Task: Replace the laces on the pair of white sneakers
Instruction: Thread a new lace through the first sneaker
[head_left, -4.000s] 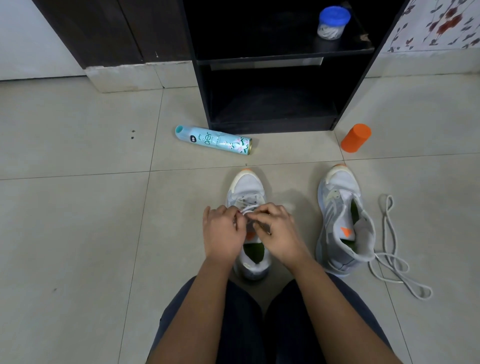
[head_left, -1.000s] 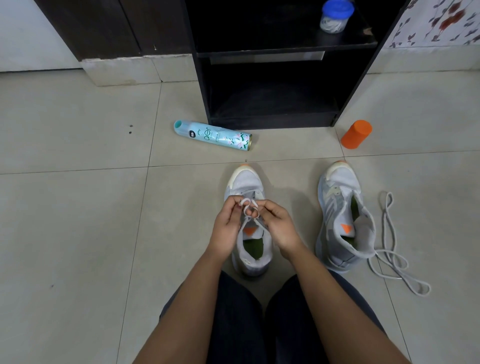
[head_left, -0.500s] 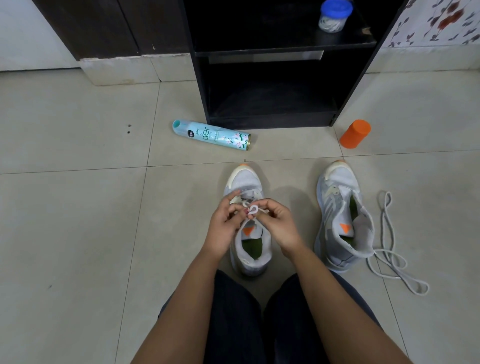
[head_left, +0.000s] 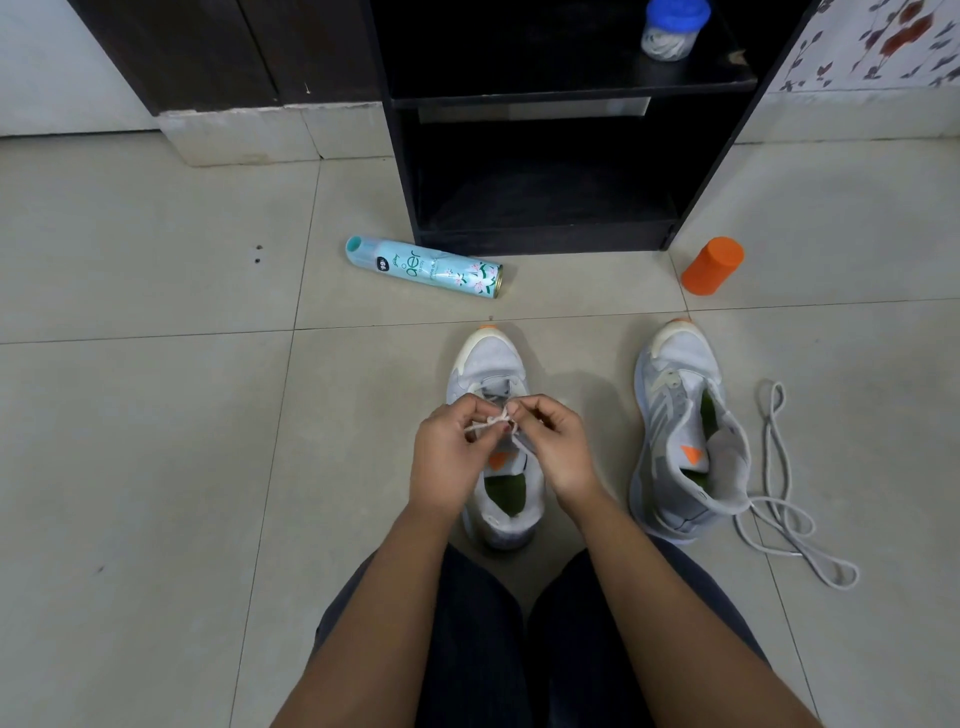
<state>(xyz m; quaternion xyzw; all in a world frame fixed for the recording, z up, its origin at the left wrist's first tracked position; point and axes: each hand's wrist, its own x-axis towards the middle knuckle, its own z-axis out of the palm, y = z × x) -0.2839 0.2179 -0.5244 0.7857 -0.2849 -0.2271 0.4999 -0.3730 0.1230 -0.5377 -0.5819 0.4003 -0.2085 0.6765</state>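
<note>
Both hands over left sneaker (head_left: 493, 374) on floor tiles: left hand (head_left: 449, 452) and right hand (head_left: 558, 447) each pinch its lace (head_left: 491, 422) at the knot. Right sneaker (head_left: 683, 436) unlaced, loose lace (head_left: 779, 499) touching its heel side.

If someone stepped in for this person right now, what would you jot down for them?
Hands: left hand and right hand each pinch the lace above the near sneaker, mid-knot.
Done: that sneaker looks laced; knot unfinished.
The right-side sneaker stands unlaced, a loose lace on the floor beside it.
To do: finish the knot, then lace the second sneaker.
</note>
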